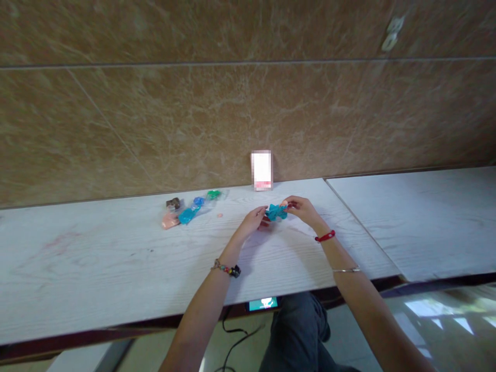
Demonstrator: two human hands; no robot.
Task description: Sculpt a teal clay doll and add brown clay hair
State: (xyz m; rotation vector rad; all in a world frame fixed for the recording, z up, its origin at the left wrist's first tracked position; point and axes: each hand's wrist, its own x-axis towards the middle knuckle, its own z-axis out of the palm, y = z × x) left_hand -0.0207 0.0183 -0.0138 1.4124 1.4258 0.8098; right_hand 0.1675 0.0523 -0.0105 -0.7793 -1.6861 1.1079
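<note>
A turquoise clay piece with a lobed, bumpy outline is held just above the white table, between my two hands. My left hand has its fingers closed on the left side of the piece. On the other side, my right hand pinches at the upper right edge, where a small peach-coloured bit shows by the fingertips. Whether that bit is joined to the turquoise clay, I cannot tell. A tiny peach crumb lies on the table left of my left hand.
Small plastic bags lie to the left, with brown, peach, turquoise, blue and green clay. A bright screen, blurred out, leans on the wall. Another lit screen sits below the table's front edge, near a cable.
</note>
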